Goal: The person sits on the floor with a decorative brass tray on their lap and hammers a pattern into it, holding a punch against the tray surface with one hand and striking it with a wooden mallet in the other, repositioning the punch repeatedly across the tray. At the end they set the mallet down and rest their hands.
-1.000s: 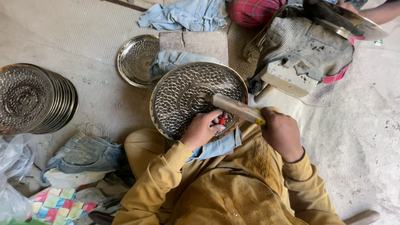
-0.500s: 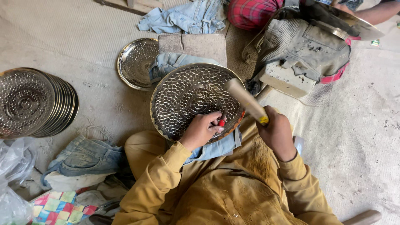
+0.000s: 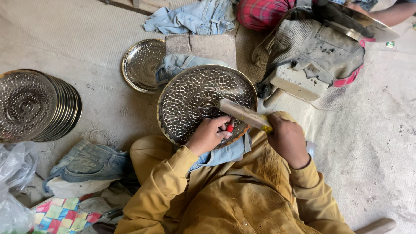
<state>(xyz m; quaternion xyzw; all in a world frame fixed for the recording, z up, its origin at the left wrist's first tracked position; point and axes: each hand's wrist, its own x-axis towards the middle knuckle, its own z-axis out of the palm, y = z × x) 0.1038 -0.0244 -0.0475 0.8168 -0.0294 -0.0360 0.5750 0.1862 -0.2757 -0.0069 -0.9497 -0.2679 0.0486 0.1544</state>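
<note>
Two hands worked over one large round metal tray (image 3: 195,97), its face covered with a hammered scale pattern and a small ring at the centre. It lay tilted on the person's lap, its near rim resting on a piece of blue denim (image 3: 223,154) spread over the mustard-yellow clothing. The left hand (image 3: 210,134) was closed around a small red-handled punch (image 3: 229,127), pressed against the tray's near edge. The right hand (image 3: 286,136) was wrapped tight around the wooden handle of a hammer (image 3: 242,113), whose pale block head lay over the tray's near right part, just beside the punch.

On the floor (image 3: 86,39) beyond the tray's far rim sat a flat stone block (image 3: 201,45) with more denim, and a smaller patterned dish (image 3: 143,65) lay just left of it. A stack of finished trays (image 3: 37,106) stood at the floor's left edge, well apart. Folded jeans (image 3: 84,160) and a patchwork cloth (image 3: 60,214) lay near the left knee. Towards the far right corner, another person in a red checked garment (image 3: 260,13) held a plain metal disc (image 3: 364,21).
</note>
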